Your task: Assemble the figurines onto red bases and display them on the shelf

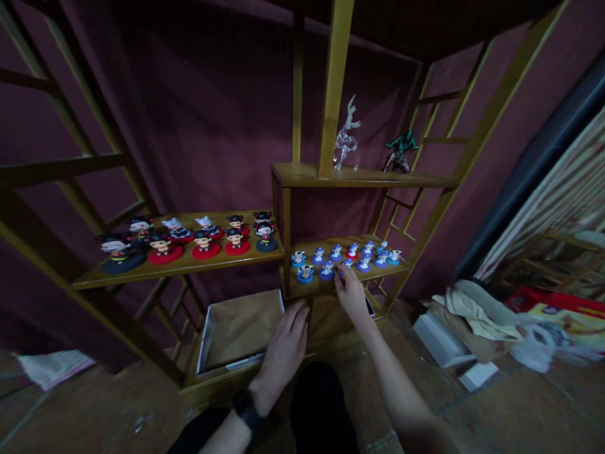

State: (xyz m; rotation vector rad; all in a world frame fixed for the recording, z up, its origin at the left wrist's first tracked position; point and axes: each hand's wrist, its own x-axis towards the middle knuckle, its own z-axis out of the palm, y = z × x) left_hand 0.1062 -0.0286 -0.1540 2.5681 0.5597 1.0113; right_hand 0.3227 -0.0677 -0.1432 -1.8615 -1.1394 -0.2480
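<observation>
On the lower right shelf [309, 288], small figurines on blue, purple and red bases stand in two rows. My right hand [350, 291] reaches to the front row, with thumb and fingers closed around a small purple-based figurine [346, 265] that they partly cover. Just left of it stands another purple-based figurine [326, 270]. My left hand [289, 334], wearing a dark wristband, hangs by the right edge of an open cardboard box [241, 325]. Its fingers are stretched out and hold nothing.
Larger figurines [206, 244] on red and dark bases line the left shelf [179, 274]. Above right stand a clear deer figurine [347, 148] and a green-topped figure [401, 151]. A phone-like object [369, 307] lies below my right wrist. Bags and boxes [449, 337] clutter the right floor.
</observation>
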